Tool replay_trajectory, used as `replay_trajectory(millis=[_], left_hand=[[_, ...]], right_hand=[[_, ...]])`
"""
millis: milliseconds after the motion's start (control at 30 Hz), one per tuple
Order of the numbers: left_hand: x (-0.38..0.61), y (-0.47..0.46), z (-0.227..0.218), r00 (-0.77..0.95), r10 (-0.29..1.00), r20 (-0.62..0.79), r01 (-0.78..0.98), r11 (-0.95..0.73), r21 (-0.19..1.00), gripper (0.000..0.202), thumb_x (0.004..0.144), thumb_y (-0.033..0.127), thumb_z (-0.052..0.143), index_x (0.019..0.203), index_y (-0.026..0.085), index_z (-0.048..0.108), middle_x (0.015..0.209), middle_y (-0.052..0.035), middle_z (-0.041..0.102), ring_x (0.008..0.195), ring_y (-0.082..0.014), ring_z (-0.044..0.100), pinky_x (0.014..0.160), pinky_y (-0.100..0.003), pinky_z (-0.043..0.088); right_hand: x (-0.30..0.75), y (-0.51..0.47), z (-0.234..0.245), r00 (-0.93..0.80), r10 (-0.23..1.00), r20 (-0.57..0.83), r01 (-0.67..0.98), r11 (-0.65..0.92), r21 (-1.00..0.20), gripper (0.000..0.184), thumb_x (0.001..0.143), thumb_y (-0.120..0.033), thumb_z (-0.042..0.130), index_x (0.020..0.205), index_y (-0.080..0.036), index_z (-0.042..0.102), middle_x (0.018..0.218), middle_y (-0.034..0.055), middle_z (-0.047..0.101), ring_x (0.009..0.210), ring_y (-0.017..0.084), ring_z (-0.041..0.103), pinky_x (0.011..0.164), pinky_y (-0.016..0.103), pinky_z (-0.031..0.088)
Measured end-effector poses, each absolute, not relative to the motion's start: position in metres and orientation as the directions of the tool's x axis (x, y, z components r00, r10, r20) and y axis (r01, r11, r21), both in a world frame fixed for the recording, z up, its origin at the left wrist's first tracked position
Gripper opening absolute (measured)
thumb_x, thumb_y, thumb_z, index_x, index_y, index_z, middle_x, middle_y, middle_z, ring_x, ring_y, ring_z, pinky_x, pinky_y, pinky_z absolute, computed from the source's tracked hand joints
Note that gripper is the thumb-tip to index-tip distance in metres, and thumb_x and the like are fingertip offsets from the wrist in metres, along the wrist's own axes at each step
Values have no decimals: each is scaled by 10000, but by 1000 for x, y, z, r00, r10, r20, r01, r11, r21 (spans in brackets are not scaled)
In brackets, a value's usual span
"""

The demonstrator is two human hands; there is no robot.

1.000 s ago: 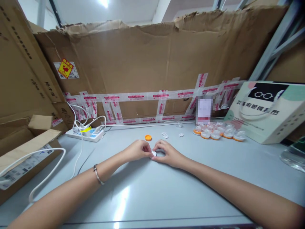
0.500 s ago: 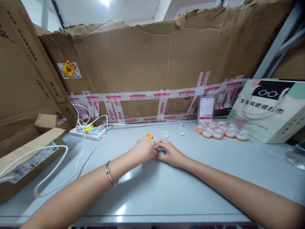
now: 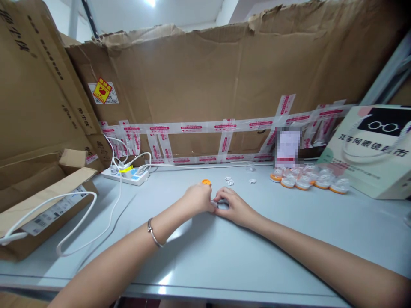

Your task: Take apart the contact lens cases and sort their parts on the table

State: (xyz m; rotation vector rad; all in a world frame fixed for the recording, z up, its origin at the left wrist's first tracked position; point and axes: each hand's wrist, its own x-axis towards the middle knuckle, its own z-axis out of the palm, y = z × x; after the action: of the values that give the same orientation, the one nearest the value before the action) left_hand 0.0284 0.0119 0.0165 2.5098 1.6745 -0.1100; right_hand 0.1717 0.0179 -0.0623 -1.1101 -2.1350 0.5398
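My left hand (image 3: 199, 197) and my right hand (image 3: 235, 208) meet over the middle of the table. Between their fingertips is a small whitish, clear-looking piece (image 3: 213, 204), mostly covered by the fingers. The left hand is closed, and the right thumb and forefinger curve together in a pinch at the piece. Just beyond the left hand lies a round orange part (image 3: 206, 182). Small white plastic parts (image 3: 230, 182) are on the table behind the right hand, with another white part (image 3: 252, 181) farther right.
Several clear-topped orange-based pieces (image 3: 303, 182) cluster at the back right, beside a paper bag (image 3: 375, 158). At left are a power strip (image 3: 141, 177), a looping white cable (image 3: 93, 209) and an open cardboard box (image 3: 86, 188). Tall cardboard (image 3: 192, 85) stands along the back.
The view has shifted slightly, so everything appears farther right. Both hands stay together around the small piece, and a little more of it shows between the fingers.
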Motion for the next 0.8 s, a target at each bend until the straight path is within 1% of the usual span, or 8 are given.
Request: replay_trajectory(millis=[200, 333, 400, 500, 600, 633, 700, 800], left_hand=[[20, 17, 16, 416, 899, -135, 907, -400, 132, 146, 603, 278, 633, 698, 178, 681, 693, -44, 664, 665, -186, 615, 563, -222, 438], [28, 10, 12, 380, 920, -95, 923, -371, 98, 153, 661, 235, 580, 737, 145, 677, 755, -102, 660, 704, -228, 621, 596, -269, 453], [31, 8, 11, 375, 925, -69, 925, -368, 91, 147, 668, 213, 572, 746, 139, 672, 771, -111, 658, 714, -234, 621, 611, -279, 456], [20, 12, 15, 410, 911, -35, 907, -403, 125, 129, 671, 192, 569, 753, 163, 665, 749, -66, 668, 697, -193, 616, 614, -240, 445], [-17, 21, 26, 438, 898, 35, 886, -438, 153, 187, 733, 141, 486, 811, 179, 652, 809, -35, 679, 746, -148, 607, 674, -204, 430], [-35, 24, 29, 430, 901, 62, 889, -435, 145, 191, 743, 134, 471, 802, 168, 650, 810, -44, 679, 749, -152, 604, 679, -210, 426], [-72, 28, 29, 417, 894, 165, 900, -431, 63, 187, 749, 148, 458, 756, 171, 643, 777, -40, 675, 715, -150, 597, 676, -218, 418], [-120, 27, 19, 377, 909, 178, 920, -389, 39, 201, 759, 168, 436, 749, 163, 637, 767, -49, 671, 709, -161, 595, 674, -236, 423]], right_hand=[[172, 17, -61, -417, 830, 371, 558, 556, -615, 129, 681, -249, 645, 722, -194, 535, 842, 36, 546, 832, 186, 518, 769, 340, 417], [172, 17, -60, -412, 834, 366, 561, 549, -619, 149, 679, -269, 657, 719, -194, 535, 835, 36, 544, 827, 186, 522, 768, 336, 418], [172, 16, -59, -410, 840, 355, 569, 540, -621, 162, 674, -276, 667, 715, -192, 535, 835, 37, 544, 832, 190, 524, 771, 336, 417], [172, 15, -58, -405, 852, 331, 579, 519, -629, 168, 678, -295, 670, 714, -192, 543, 839, 38, 545, 859, 198, 523, 791, 341, 413], [172, 13, -56, -399, 863, 310, 576, 499, -648, 157, 690, -310, 660, 735, -199, 559, 862, 37, 549, 891, 204, 518, 817, 354, 409], [172, 13, -56, -399, 864, 307, 572, 496, -654, 156, 690, -311, 660, 741, -201, 562, 871, 37, 550, 893, 204, 517, 821, 359, 409], [172, 13, -56, -400, 863, 307, 561, 496, -663, 156, 689, -313, 660, 748, -203, 567, 883, 40, 552, 890, 204, 515, 823, 369, 410], [172, 13, -56, -407, 862, 303, 557, 497, -665, 156, 697, -325, 652, 764, -202, 583, 883, 42, 548, 895, 204, 515, 830, 374, 411]])
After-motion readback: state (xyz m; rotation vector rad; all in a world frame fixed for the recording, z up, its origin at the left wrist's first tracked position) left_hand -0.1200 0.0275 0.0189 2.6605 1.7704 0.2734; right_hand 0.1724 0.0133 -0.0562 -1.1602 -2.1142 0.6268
